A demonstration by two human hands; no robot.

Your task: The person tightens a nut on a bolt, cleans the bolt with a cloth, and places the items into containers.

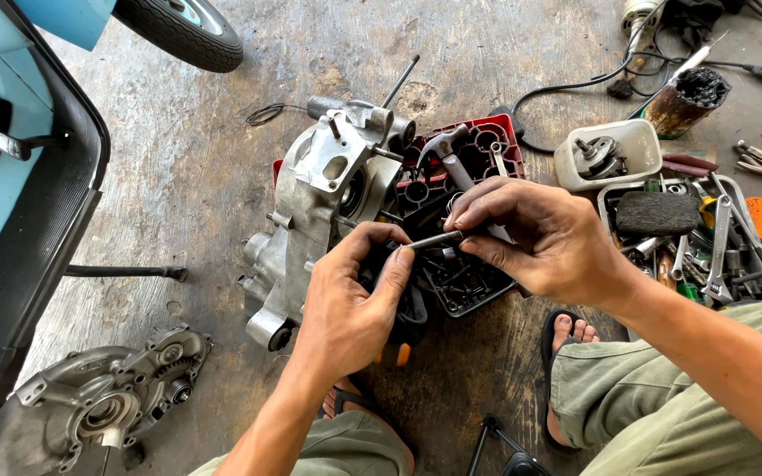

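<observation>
the right hand [547,236] pinched a thin dark metal rod [438,238] between thumb and fingers, holding it level just over the black parts tray [462,280]. the left hand [353,304] met the rod's free end, its thumb and forefinger closed round the tip, the other fingers curled; whether anything else sat in that palm could not be told. the rod hung just beside the grey engine crankcase [324,203], which stood upright on the concrete floor [196,159].

to do this well, the rod seemed best kept level and steadied at both ends, so it would not slip into the tray's clutter.

room was tight: the crankcase to the left, a red socket tray [497,132] behind, a tool tray [734,189] to the right, the person's sandalled foot [568,333] below. the floor lay barer toward the scooter tyre [178,31] and the engine side cover [90,401].
</observation>
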